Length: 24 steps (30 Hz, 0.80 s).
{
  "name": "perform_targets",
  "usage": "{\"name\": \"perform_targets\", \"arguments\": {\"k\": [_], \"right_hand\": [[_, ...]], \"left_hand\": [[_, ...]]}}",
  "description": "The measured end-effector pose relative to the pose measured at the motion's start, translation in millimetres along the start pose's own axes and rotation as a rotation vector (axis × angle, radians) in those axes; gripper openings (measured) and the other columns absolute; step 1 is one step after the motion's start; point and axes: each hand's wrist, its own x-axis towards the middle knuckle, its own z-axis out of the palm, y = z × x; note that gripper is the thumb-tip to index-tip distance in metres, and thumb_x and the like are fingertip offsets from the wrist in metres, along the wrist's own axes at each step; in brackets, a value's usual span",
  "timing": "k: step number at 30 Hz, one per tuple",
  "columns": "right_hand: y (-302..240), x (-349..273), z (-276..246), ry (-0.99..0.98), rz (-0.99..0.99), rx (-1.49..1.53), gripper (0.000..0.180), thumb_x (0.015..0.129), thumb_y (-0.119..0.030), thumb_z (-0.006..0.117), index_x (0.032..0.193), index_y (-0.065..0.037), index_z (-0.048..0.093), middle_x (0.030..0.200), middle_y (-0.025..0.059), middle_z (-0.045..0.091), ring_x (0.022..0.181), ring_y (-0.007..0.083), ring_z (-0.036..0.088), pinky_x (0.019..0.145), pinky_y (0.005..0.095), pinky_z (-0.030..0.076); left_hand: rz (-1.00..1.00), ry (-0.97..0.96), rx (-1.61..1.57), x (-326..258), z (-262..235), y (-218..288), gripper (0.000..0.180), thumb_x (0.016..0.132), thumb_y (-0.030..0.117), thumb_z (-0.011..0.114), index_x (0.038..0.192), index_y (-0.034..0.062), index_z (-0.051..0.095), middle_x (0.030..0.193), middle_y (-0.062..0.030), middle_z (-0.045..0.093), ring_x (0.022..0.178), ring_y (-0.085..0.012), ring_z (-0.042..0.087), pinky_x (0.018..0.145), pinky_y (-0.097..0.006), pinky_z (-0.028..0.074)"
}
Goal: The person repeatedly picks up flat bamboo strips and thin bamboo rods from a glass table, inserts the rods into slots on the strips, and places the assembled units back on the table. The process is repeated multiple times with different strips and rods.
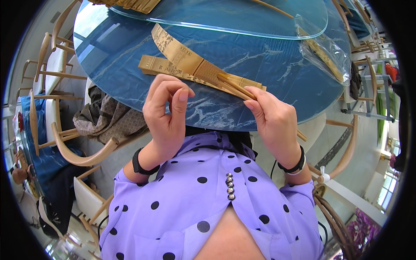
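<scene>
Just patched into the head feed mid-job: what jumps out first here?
Two bare hands meet at centre frame: the right hand pinches a pair of wooden chopsticks going into a gold paper sleeve, which the left hand holds. Behind them lies a round blue marbled table with a glass turntable on it. A clear plastic bag lies at the table's right edge.

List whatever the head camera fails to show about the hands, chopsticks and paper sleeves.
- Chopsticks: lower ends mostly hidden behind the right hand.
- Left hand: its curled fingers hide whether it pinches anything.
- Paper sleeves: print too small to make out.
- Plastic bag: glare blurs its contents.
- Stack at the top edge: cut off.
</scene>
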Motion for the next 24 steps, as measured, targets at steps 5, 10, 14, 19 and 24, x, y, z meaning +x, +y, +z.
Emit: {"name": "perform_targets", "arguments": {"k": [5,10,14,19,24], "right_hand": [[-17.0,-6.2,14.3,-0.024,0.011,0.02,0.028,0.096,-0.022,0.068,0.11,0.001,0.066,0.081,0.0126,0.068,0.063,0.0288,0.066,0.054,0.0356,0.051],[-25.1,-11.4,26.3,0.0,0.014,0.018,0.03,0.097,-0.021,0.066,0.115,0.003,0.064,0.08,0.0134,0.066,0.063,0.0288,0.065,0.054,0.0369,0.052],[-30.9,-9.5,25.7,0.005,0.037,-0.009,0.03,0.099,-0.021,0.063,0.117,0.003,0.063,0.082,0.0138,0.067,0.063,0.029,0.066,0.054,0.0372,0.052],[-35.1,-6.6,26.3,0.004,0.037,0.0,0.03,0.101,-0.02,0.061,0.119,0.004,0.062,0.084,0.015,0.068,0.065,0.03,0.067,0.056,0.0382,0.052],[-29.3,-5.0,22.0,-0.064,0.062,0.175,0.027,0.097,-0.022,0.066,0.114,-0.001,0.065,0.086,0.0135,0.068,0.068,0.0306,0.067,0.059,0.0373,0.053]], "left_hand": [[-0.399,-0.016,-0.557,-13.1,16.7,-12.1,0.039,0.11,0.032,0.049,0.098,-0.0003,0.068,0.067,0.0039,0.053,0.053,0.0,0.032,0.048,-0.02,0.022],[-0.408,0.121,-0.516,-9.5,28.5,2.2,0.035,0.108,0.028,0.054,0.101,-0.0023,0.071,0.068,0.0021,0.058,0.052,0.001,0.033,0.046,-0.019,0.022],[-0.387,0.071,-0.561,-6.9,29.8,0.5,0.031,0.107,0.025,0.056,0.102,-0.0016,0.071,0.076,-0.0001,0.064,0.054,0.0019,0.035,0.046,-0.017,0.024],[-0.413,-0.066,-0.649,0.5,23.4,3.8,0.03,0.108,0.023,0.054,0.103,-0.001,0.071,0.079,0.0007,0.065,0.063,-0.0015,0.042,0.055,-0.017,0.034],[-0.304,0.132,-0.551,10.4,8.7,4.2,0.034,0.109,0.025,0.05,0.1,-0.0002,0.07,0.077,0.0018,0.064,0.058,-0.0003,0.035,0.05,-0.019,0.027]]}}
